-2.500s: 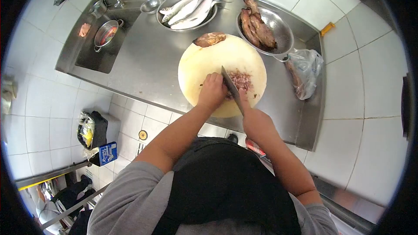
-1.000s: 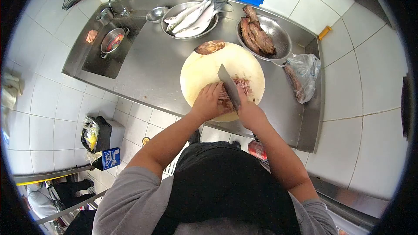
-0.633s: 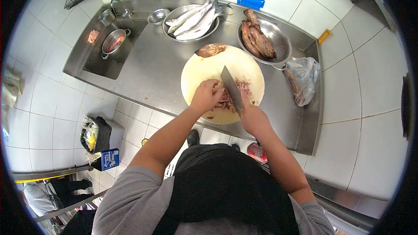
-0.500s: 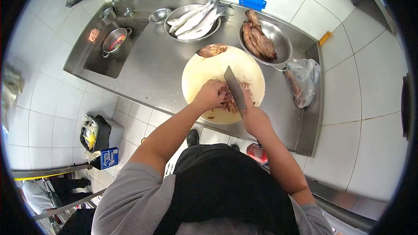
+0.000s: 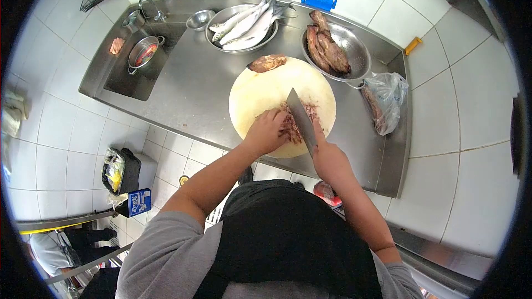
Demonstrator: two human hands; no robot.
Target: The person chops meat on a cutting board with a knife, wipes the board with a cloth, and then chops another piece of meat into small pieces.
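A round cream chopping board point(image 5: 246, 91) lies on the steel counter. Chopped dark-red meat point(image 5: 294, 134) is spread over its lower middle. My right hand point(image 5: 331, 161) is closed round the handle of a wide-bladed cleaver point(image 5: 301, 117), whose blade stands slantwise among the pieces. At the left of the blade, my left hand point(image 5: 270, 131) presses on the meat with bent fingers; its fingertips are partly hidden. A larger browned piece of meat point(image 5: 267, 63) rests at the board's far edge.
Behind the board stand a bowl of whole fish point(image 5: 244, 49) and a colander point(image 5: 360, 50) holding browned meat. A plastic bag point(image 5: 389, 102) with meat lies at right. The sink point(image 5: 130, 86) with a pot point(image 5: 145, 52) is at left. Another person point(image 5: 52, 252) shows at lower left.
My left hand has shifted slightly left and down, its fingers a little less curled. The cleaver remains in my right hand at nearly the same slant. The whole view has moved slightly.
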